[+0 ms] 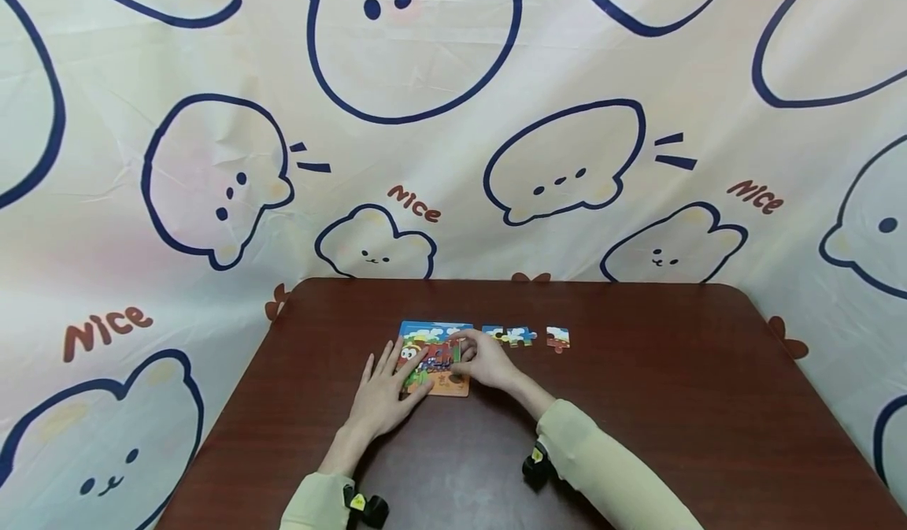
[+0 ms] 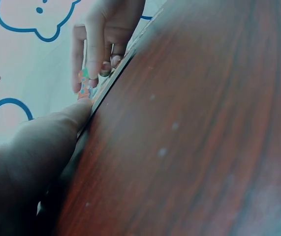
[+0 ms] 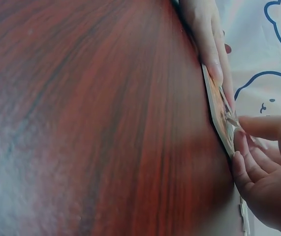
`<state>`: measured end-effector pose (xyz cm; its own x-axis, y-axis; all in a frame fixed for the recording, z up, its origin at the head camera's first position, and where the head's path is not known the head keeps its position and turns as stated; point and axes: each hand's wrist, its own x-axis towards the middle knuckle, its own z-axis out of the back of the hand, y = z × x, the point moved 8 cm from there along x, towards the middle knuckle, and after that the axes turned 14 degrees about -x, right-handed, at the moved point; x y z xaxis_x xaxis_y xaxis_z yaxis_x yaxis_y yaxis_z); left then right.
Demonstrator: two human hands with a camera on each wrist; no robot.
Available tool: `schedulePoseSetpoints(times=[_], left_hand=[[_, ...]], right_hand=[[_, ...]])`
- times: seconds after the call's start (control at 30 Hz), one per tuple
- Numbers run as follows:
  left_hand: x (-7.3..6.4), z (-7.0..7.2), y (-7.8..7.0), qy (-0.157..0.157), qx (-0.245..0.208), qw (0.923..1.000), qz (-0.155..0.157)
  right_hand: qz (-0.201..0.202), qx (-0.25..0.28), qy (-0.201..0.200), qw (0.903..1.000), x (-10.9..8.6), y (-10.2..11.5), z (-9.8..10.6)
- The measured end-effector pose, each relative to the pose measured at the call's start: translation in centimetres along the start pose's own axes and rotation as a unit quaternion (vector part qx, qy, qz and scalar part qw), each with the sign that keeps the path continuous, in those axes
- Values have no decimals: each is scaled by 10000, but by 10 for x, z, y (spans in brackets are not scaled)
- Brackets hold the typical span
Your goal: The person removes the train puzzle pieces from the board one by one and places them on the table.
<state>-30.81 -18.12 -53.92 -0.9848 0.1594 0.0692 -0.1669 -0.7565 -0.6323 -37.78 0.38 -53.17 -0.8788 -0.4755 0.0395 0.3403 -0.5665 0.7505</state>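
Observation:
A colourful jigsaw puzzle [image 1: 448, 387] with blue sky, a red shape and an orange lower edge lies on the table. My left hand [image 1: 383, 398] rests over its left side, fingers spread and mostly straight. Over the right part of the puzzle, my right hand [image 1: 490, 363] pinches a small jigsaw piece between thumb and fingers. That piece [image 2: 84, 85] stands tilted up from the board in the left wrist view, with orange and green on it. Seen from the right wrist, the piece [image 3: 233, 119] sits at the thumb tip, close over the puzzle surface.
Right of the puzzle lie loose blue-and-white jigsaw pieces [image 1: 520, 336], partly behind my right hand. Farther right is a separate piece [image 1: 557, 338] with white and reddish brown. The dark brown table [image 1: 638, 404] ends at a cartoon-printed cloth [image 1: 453, 152].

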Motion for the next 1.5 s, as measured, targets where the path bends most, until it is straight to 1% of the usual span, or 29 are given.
schedulePoseSetpoints(times=[0.1,0.2,0.4,0.57,0.77,0.87,1.13,1.27,1.5], left_hand=[[0,0,0,13,2,10000,20],[1,-1,0,36,-14,10000,23],[2,-1,-1,105,-47,9999,75],[3,-1,-2,109,-31,9999,78],[3,1,-5,52,-27,10000,33],[3,2,-4,22,-17,10000,26],[2,0,-2,49,10,10000,52],[2,-1,-2,32,-10,10000,41],[1,-2,-2,59,-3,10000,38]], right_hand=[[-148,328,-88,9993,1,-3,2],[-251,393,-144,9988,-1,-5,4],[-125,438,-194,9988,-5,-5,14],[-25,485,-206,9986,-13,-10,27],[-2,718,-113,9974,-28,-20,44],[12,701,-134,9974,-36,-26,53],[-433,806,-199,9956,-58,-48,70],[-515,810,-250,9951,-67,-58,77],[-549,585,-419,9959,-85,-73,94]])
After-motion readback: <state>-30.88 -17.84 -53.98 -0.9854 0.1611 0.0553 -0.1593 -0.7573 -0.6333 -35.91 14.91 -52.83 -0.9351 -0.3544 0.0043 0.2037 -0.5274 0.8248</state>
